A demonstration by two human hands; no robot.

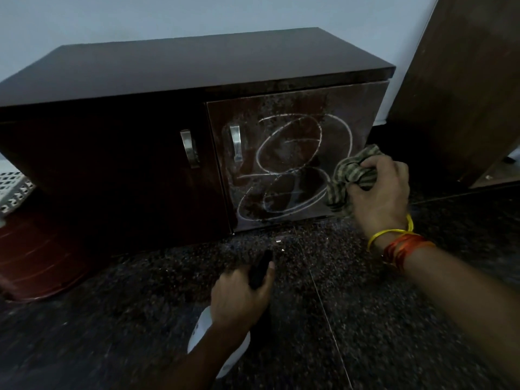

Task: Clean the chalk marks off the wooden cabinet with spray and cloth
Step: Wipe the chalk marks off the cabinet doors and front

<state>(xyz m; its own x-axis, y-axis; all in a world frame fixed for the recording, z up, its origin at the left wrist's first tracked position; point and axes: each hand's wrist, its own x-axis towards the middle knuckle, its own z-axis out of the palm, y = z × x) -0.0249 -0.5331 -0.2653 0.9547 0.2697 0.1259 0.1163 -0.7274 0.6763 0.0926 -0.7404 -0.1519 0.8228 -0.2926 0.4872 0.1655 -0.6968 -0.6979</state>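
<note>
Low in the frame, the spray bottle [219, 337] is gripped by the left hand [242, 296], fingers curled round its black head, whose nozzle is pointed up and forward toward the cabinet [174, 88]; the white body is angled back under the wrist. The striped cloth [351, 178] is bunched in the right hand [380, 190] (wrist ringed with coloured threads) and held at the right door's lower right edge, beside the looping chalk marks [295, 164].

Cloth [355, 175] right of chalk marks [292, 164]
</note>
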